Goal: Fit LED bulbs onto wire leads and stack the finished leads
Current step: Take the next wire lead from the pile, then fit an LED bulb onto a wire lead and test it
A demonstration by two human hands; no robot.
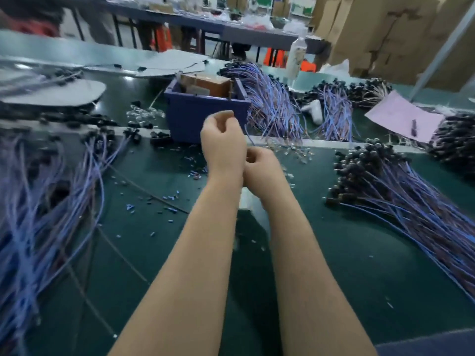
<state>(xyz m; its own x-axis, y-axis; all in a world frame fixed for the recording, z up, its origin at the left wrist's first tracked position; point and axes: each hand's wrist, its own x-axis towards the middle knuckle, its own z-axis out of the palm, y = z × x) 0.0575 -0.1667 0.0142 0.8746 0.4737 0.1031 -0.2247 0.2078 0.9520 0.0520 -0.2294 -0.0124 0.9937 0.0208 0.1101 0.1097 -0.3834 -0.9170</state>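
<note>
Blue wire lead (248, 134) in left hand (222, 141) and right hand (263, 164)

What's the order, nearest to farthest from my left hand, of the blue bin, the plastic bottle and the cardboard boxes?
From the left hand, in the head view:
1. Blue bin, just behind the hand.
2. Plastic bottle, at the bench's back edge, to the right.
3. Cardboard boxes, beyond the bench, far right.

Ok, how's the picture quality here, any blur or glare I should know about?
Head view: wire bundle at the left edge smears into blur; left hand and right hand look soft, grip unclear; glare spots on the belt; far benches out of focus.
</note>
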